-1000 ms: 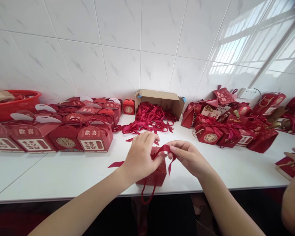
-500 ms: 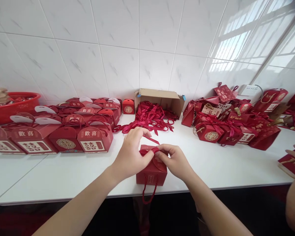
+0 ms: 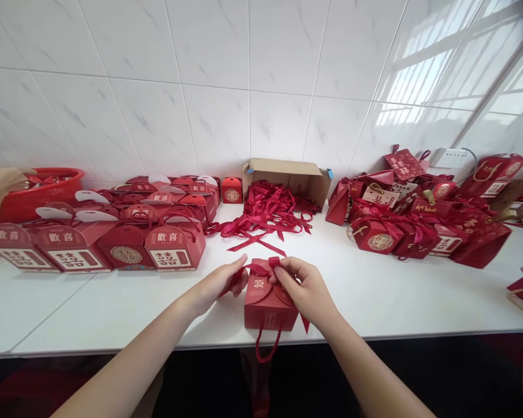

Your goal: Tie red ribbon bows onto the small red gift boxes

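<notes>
One red box (image 3: 271, 313) stood at the near edge of the table (image 3: 157, 319), flaps closed, cord handle (image 3: 268, 353) hanging. One ribbon (image 3: 258, 269) crossed its top, a loop of it pinched by the right hand (image 3: 308, 292); the left hand (image 3: 213, 289) was at the ribbon's other side, grip unclear. The bow looked part formed, its finish outstanding. Beyond lay loose ribbons (image 3: 268, 203) and a carton (image 3: 287, 167); leftward, boxes without visible bows (image 3: 174, 251); rightward, several ribboned boxes (image 3: 377, 240).

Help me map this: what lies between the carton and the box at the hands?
In the head view, loose red ribbons spill from the carton; then white tabletop, reaching the box.
</notes>
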Demonstrator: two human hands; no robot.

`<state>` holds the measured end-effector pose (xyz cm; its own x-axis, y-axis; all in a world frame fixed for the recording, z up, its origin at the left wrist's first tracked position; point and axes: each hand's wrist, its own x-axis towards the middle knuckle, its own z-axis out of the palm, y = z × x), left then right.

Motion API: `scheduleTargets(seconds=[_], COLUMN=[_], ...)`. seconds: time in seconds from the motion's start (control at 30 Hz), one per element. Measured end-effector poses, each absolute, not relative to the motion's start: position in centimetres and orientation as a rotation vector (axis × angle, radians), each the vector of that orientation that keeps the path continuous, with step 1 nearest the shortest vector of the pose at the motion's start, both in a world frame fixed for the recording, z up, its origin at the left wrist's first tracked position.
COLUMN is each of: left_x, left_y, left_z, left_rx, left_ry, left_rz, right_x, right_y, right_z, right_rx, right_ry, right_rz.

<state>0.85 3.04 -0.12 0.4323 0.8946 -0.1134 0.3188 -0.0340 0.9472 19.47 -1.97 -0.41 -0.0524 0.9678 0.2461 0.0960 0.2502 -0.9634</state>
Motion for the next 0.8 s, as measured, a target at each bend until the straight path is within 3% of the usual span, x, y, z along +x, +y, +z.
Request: scheduleTargets(seconds=[0.2, 0.43, 0.8], left_x=[0.2, 3.9, 1.9], left_y=[1.6, 1.8, 3.0], left_z=[4.3, 8.3, 2.7], left_rx=[1.529, 1.727, 1.923], left_ry=[0.972, 0.85, 0.906], left_rz=[0.797, 0.839, 0.867], right_x=[18.3, 18.6, 19.3], right_y=[-1.7, -2.4, -1.8], right_z=[-0.4, 0.7, -0.3], right_rx=[-1.294, -1.13, -1.083], right_ry=[-1.465, -1.79, -1.578], right_rz=[0.703, 0.498, 0.674])
